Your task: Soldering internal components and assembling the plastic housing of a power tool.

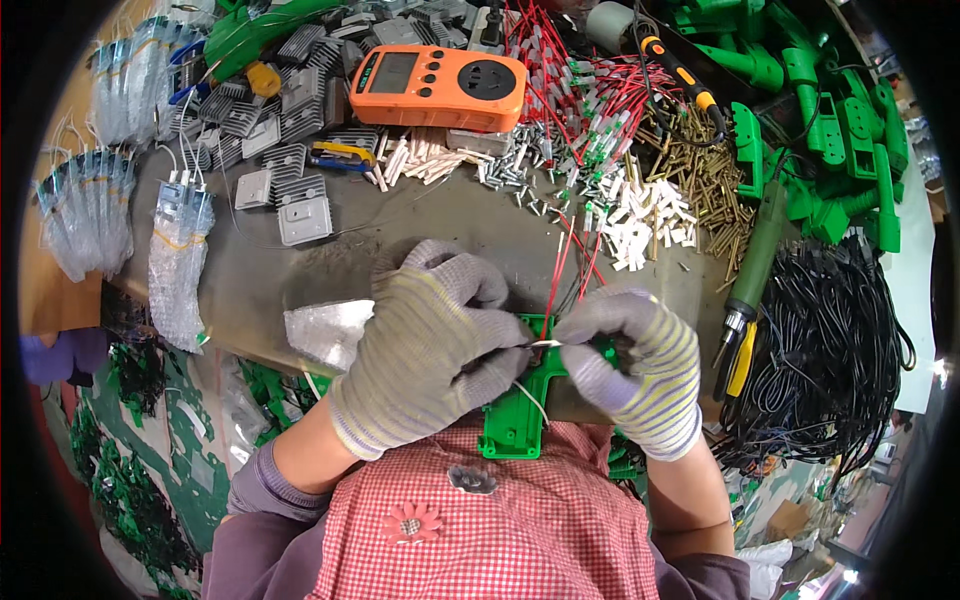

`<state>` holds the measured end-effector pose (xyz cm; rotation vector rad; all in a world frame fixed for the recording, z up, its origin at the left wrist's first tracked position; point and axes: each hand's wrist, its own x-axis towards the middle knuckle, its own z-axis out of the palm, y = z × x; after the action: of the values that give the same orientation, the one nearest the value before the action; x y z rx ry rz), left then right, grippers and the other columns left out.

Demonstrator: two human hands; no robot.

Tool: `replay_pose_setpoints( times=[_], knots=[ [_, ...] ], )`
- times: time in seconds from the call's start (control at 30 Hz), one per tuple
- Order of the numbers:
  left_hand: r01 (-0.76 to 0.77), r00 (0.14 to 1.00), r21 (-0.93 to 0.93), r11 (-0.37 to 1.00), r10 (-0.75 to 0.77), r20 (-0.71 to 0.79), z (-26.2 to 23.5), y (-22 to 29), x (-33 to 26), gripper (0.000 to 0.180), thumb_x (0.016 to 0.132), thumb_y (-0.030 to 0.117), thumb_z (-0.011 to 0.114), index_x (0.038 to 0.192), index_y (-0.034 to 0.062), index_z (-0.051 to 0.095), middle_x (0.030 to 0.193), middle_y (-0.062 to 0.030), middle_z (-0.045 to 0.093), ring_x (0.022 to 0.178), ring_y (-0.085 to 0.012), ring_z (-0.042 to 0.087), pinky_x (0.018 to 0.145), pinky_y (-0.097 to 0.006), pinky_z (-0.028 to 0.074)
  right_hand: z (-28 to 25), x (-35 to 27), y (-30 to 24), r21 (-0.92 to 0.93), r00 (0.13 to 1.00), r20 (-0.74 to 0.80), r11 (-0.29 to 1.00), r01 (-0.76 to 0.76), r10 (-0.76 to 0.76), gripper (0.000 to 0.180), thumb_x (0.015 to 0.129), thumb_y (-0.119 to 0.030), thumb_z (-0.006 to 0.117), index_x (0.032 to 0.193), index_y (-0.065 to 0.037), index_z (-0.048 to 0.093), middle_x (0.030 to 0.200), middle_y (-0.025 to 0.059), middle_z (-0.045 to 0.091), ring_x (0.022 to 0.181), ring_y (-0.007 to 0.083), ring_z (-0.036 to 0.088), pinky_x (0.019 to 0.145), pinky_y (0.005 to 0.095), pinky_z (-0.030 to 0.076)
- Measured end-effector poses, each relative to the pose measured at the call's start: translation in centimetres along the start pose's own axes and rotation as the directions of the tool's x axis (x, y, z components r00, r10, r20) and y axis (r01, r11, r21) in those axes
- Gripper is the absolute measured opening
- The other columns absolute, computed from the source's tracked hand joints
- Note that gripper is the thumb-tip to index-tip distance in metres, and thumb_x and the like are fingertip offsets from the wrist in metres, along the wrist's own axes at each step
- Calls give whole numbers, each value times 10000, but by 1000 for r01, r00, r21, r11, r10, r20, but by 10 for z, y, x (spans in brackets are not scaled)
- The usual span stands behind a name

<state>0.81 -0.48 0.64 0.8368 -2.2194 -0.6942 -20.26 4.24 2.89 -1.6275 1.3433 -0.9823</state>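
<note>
Both my hands wear grey striped knit gloves and meet over a green plastic housing (508, 428) at the table's front edge. My left hand (430, 345) pinches a thin wire at its fingertips. A short white piece (546, 343), a wire end or a sleeve, spans the gap to my right hand (640, 365). The thumb and forefinger of that hand are closed on the white piece. Red wires (563, 265) run down to the housing from behind, and a loose white wire curves over its lower part. My fingers hide the housing's middle.
An orange meter (438, 87) lies at the back among grey heat sinks (304, 220), screws and white sleeves (652, 215). A green electric screwdriver (757, 255) and bundled black cables (825, 350) are at right. Bubble-wrapped parts (180, 255) stand at left; green housings (800, 75) fill the back right.
</note>
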Motion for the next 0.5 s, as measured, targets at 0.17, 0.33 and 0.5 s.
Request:
replay_pose_setpoints(
  times=[0.17,0.33,0.5],
  knots=[
    [18,1000,77,997,-19,17,1,3,1,153,709,251,741,763,114,700,872,-79,594,869,-321,564,774,-465,438,4,-1,-7,-177,996,55,981,76,-68,148,791,-49,730,935,-75,706,873,93,660,783,250,657,713,330,523],
    [45,999,58,997,-45,11,0,13,5,183,706,276,734,817,131,741,847,-59,577,853,-310,552,811,-459,410,-2,-6,3,-270,971,-6,936,227,-237,173,815,-142,759,944,-83,660,910,97,646,835,317,650,779,421,525],
    [-22,1000,376,926,16,20,3,27,-1,214,728,292,713,842,112,705,872,-94,531,885,-326,508,800,-493,377,10,-5,0,-202,990,-96,976,85,-106,100,834,-128,722,895,-63,676,860,124,650,820,347,636,738,421,515]
  ],
)
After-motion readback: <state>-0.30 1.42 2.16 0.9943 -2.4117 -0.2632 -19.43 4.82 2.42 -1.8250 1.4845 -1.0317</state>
